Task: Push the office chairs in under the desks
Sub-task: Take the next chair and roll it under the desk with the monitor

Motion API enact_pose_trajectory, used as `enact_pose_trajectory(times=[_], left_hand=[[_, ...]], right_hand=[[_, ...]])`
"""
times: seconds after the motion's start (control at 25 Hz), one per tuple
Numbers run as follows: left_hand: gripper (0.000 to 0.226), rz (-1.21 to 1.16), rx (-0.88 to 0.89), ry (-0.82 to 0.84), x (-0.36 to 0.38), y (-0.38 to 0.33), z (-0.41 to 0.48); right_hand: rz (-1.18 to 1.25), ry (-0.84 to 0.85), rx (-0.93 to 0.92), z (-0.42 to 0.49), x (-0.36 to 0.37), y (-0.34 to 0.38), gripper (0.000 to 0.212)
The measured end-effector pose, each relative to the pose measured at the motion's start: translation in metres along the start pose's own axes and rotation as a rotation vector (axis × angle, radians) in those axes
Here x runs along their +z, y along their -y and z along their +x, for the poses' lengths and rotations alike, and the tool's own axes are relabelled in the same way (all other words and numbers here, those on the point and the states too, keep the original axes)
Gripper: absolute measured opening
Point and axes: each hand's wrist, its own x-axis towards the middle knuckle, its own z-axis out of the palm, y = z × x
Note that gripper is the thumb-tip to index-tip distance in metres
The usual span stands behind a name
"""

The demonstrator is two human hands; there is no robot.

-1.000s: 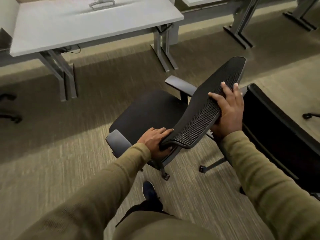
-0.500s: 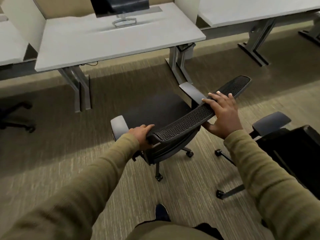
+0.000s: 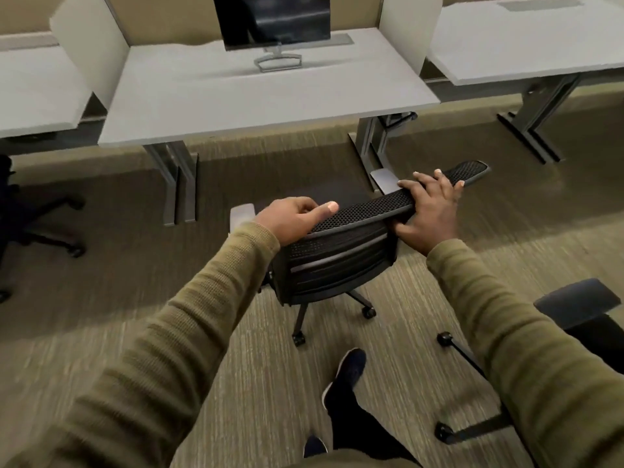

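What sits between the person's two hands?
In the head view, the mesh chair back's top edge spans from left hand to right hand.

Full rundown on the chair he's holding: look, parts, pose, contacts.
Black office chair: perforated mesh backrest seen from behind, grey armrests either side, castored base on the carpet. It stands upright facing the monitor desk, not yet under it. The left hand and right hand grip the backrest's top edge. Seat hidden.
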Motion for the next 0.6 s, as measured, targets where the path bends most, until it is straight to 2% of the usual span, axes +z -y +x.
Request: enact_pose_trajectory(times=[0.08,0.16,0.24,0.36,0.6], left_hand=[[0.082,0.284,0.040,-0.081,0.006,-0.008,0.014],[0.079,0.418,0.052,-0.232,0.004,-0.003,0.033],[0.070,0.418,0.040,-0.317,-0.008,0.005,0.055],[0.067,0.397,0.030,-0.315,-0.030,0.010,0.081],[0.063,0.376,-0.004,-0.412,-0.066,0.032,0.131]], right_hand=[[0.010,-0.020,-0.003,0.025,0.010,0.007,0.076],[0.038,-0.040,-0.002,0.049,0.021,0.012,0.074],[0.059,-0.046,-0.007,0.074,0.032,0.018,0.072],[0.081,-0.020,-0.014,0.109,0.046,0.026,0.070],[0.073,0.022,-0.035,0.176,0.074,0.051,0.073]])
